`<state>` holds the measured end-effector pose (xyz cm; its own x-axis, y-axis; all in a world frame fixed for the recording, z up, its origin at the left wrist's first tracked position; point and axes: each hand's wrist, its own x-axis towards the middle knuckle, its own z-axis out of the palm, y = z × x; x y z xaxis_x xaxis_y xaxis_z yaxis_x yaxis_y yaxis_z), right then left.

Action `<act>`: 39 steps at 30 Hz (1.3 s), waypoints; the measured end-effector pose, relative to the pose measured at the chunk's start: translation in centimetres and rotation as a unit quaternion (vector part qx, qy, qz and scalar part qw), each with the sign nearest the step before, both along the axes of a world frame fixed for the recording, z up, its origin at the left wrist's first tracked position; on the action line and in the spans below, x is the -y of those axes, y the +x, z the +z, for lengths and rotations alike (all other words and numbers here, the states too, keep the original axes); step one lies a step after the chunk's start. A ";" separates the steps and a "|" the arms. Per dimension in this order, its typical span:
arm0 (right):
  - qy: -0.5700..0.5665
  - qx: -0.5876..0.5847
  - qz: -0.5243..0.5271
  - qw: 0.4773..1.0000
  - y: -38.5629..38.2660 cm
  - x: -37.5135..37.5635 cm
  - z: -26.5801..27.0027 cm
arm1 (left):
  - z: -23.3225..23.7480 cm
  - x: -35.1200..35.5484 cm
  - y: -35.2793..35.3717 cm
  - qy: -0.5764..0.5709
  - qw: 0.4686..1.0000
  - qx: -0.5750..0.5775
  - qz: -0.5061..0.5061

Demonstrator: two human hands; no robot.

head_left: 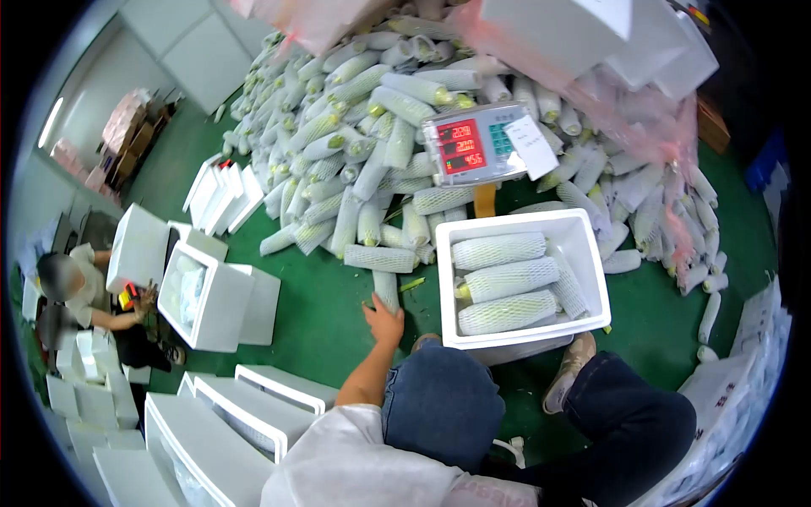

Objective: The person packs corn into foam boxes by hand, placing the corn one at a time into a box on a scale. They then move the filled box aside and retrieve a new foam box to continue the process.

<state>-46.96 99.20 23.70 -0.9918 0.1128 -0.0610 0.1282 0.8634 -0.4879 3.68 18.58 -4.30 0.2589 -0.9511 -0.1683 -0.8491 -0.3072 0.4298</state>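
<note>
My left hand (pixel 385 324) is closed round the near end of a long pale vegetable in a white foam net sleeve (pixel 386 289). This piece lies at the near edge of the large pile, just below a crosswise sleeved vegetable (pixel 379 258). To the right of my hand stands an open white foam box (pixel 525 341). Inside it, three sleeved vegetables (pixel 511 277) lie crosswise and another (pixel 569 283) stands lengthwise along the right side. My right hand is out of view.
A scale (pixel 475 144) with red digits stands behind the box. Sleeved vegetables are heaped on the green floor (pixel 338 291). White foam boxes (pixel 203 296) stand to the left, where a co-worker (pixel 93 287) holds a tool. More boxes (pixel 245 414) lean beside me; pink plastic film (pixel 676 160) hangs right.
</note>
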 end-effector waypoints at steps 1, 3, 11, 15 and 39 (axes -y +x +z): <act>-0.037 0.021 -0.013 0.999 1.4 -1.3 -0.8 | -0.8 -1.5 -0.1 -0.054 0.998 0.038 -0.010; -0.115 0.055 -0.040 0.991 3.4 -4.1 -2.5 | -3.0 -3.8 -0.9 -0.157 0.981 0.110 -0.034; -0.338 0.112 -0.092 0.930 5.6 -12.1 -6.4 | -8.2 -8.0 -3.0 -0.262 0.946 -0.192 0.010; -0.384 0.127 -0.095 0.910 5.0 -16.7 -6.9 | -7.7 -6.8 0.2 -0.126 0.896 -0.422 0.062; -0.273 -0.078 0.202 0.937 -3.2 -0.8 2.0 | 13.7 0.6 -13.1 -0.034 0.867 -0.461 -0.186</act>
